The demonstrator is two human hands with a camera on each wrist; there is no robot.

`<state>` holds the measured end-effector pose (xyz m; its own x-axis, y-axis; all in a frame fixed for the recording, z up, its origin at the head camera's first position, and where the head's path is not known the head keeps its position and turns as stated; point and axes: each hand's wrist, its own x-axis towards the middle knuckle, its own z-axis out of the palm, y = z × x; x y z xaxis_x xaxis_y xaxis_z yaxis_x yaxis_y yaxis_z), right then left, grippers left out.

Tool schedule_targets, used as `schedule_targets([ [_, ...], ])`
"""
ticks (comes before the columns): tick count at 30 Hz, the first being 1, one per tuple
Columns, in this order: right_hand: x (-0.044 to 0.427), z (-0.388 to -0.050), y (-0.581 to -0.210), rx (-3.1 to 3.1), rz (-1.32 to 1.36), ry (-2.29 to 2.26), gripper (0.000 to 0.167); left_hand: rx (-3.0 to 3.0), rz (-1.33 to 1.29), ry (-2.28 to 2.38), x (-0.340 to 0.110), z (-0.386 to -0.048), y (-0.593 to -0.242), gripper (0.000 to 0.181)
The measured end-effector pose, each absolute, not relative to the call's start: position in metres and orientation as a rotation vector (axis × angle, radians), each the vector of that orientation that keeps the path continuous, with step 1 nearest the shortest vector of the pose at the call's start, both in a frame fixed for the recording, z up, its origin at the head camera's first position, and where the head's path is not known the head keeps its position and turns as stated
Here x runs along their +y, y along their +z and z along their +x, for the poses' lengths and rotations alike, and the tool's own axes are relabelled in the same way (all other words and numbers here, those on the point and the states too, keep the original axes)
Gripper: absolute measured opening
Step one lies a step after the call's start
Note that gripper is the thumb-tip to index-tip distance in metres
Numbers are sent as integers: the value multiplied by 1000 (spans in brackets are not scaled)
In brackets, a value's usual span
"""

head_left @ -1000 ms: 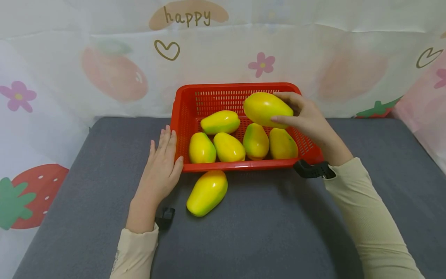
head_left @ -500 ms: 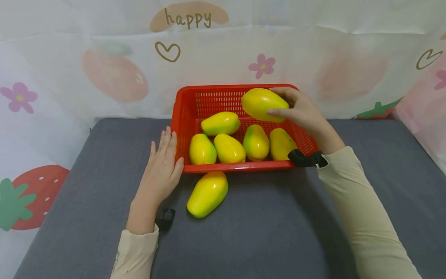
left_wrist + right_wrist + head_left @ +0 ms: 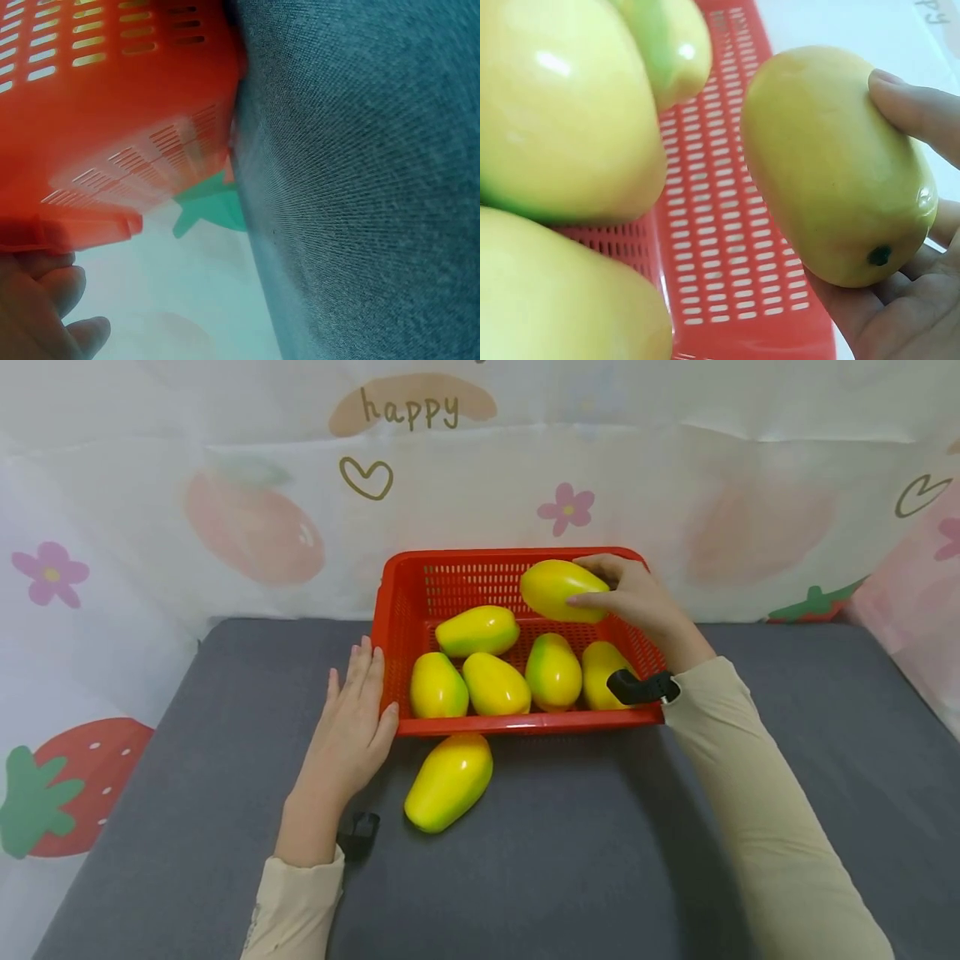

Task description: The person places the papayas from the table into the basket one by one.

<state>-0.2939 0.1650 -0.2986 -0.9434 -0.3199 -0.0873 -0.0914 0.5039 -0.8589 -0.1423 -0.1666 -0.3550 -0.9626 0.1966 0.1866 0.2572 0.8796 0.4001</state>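
Observation:
My right hand [image 3: 637, 602] grips a yellow papaya [image 3: 558, 591] over the back right part of a red plastic basket [image 3: 525, 721]. In the right wrist view the thumb lies on the papaya [image 3: 832, 165] and the fingers are behind and under it; a dark green stem spot shows at one end. Several more yellow-green papayas lie in the basket, one [image 3: 477, 631] towards the back, the others in a front row. With fingers straight, my left hand [image 3: 348, 727] rests against the basket's left side. Another papaya [image 3: 448, 783] lies on the table just in front of the basket.
The grey cloth-covered table [image 3: 562, 860] runs out to both sides. Close behind the basket hangs a white printed curtain [image 3: 465, 485]. A black wrist camera [image 3: 641, 687] on my right wrist overlaps the rightmost papaya [image 3: 600, 668] in the head view.
My right hand and the held papaya have shifted a little left and stay over the basket's back. The left hand keeps its place. The head view has tilted slightly upward.

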Motion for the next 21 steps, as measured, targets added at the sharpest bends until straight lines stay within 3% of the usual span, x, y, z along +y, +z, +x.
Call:
schedule_targets([
  [21, 156, -317, -314, 2598, -449, -1125, 60, -2909, -344, -642, -166, -142, -354, 66],
])
